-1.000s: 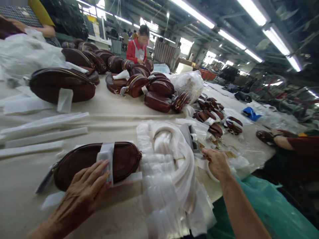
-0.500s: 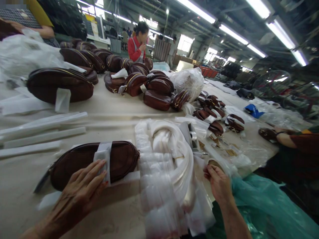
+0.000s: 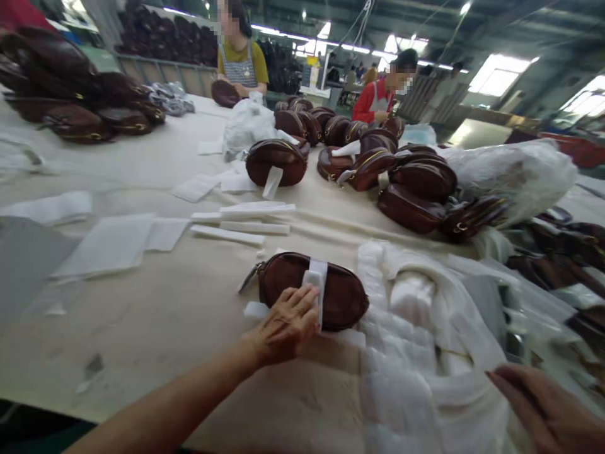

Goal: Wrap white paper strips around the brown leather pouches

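A small dark brown zippered pouch (image 3: pixel 343 296) lies on the table in front of me, with a white strip (image 3: pixel 318 268) wrapped around its middle. My left hand (image 3: pixel 290 321) rests on the strip and the pouch front, fingers flat and close together. At the lower right edge, my right hand (image 3: pixel 553 410) is blurred, with its fingers curled together beside a heap of white plastic sleeves (image 3: pixel 401 353). Whatever its fingertips hold, if anything, is too smeared to make out. White paper pieces (image 3: pixel 258 309) stick out from under the pouch.
Several flat white strips (image 3: pixel 246 227) lie behind the pouch, near another brown pouch (image 3: pixel 276 164). More brown pouches (image 3: pixel 416 195) are piled farther back beside a clear plastic bundle (image 3: pixel 515 170). White sheets (image 3: pixel 108 243) are on the left. Two people stand across the table.
The view has swung to the left, so the pouch and my left hand appear farther right. My left hand stays on the strip. My right hand has left the tan round object beside it.
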Demonstrator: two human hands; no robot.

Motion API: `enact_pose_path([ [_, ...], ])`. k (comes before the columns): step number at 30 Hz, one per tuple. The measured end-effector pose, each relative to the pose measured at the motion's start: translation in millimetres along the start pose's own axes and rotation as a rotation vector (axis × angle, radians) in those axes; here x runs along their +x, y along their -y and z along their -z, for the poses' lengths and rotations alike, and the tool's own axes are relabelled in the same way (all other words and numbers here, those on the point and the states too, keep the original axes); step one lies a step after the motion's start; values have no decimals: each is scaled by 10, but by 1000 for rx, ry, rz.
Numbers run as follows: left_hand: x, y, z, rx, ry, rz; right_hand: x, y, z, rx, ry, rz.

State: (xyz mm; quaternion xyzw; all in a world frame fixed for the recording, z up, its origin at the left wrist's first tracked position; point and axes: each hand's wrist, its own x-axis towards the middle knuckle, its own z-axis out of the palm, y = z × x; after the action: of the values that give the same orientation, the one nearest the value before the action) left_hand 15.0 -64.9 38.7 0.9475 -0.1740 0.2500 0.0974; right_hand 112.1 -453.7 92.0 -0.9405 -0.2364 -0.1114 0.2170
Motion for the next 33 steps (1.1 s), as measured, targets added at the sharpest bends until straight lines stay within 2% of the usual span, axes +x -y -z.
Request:
enact_pose_path([
  [2, -11, -2, -4, -3, 8, 0, 420, 650, -93, 163, 250, 270],
  [4, -26, -6, -13, -6, 6, -2, 841, 1246, -270, 264, 487, 447],
  [5, -33, -7, -19, -7, 6, -2, 1033, 1478, -387, 271, 551, 504],
  [7, -42, -7, -30, -9, 15, 4, 1360, 1787, -654, 219, 644, 606],
  [11, -49, 2, -42, -20, 45, 15, 1778, 1984, -1123, 32, 717, 676],
  [14, -58, 11, -46, -26, 54, 13, 1967, 2007, -1316, 40, 781, 677],
  [16, -64, 15, -51, -30, 53, 9, 2075, 1996, -1397, 113, 865, 626],
  [18, -69, 18, -56, -28, 41, 4, 2173, 1952, -1478, 194, 908, 480],
  [20, -70, 21, -60, -21, 24, 1, 2243, 1877, -1568, 291, 899, 320],
  [22, -72, 28, -60, -17, 9, -6, 2271, 1792, -1644, 382, 877, 238],
  [25, -70, 40, -53, -25, -11, -14, 2207, 1706, -1661, 441, 813, 230],
  [27, -61, 42, -43, -39, -20, -13, 2076, 1701, -1599, 448, 681, 227],
  [29, -47, 34, -29, -61, -14, -9, 1860, 1729, -1520, 433, 482, 318],
  [33, -30, 18, -21, -57, -42, 8, 1243, 1791, -1473, 239, 152, 702],
])
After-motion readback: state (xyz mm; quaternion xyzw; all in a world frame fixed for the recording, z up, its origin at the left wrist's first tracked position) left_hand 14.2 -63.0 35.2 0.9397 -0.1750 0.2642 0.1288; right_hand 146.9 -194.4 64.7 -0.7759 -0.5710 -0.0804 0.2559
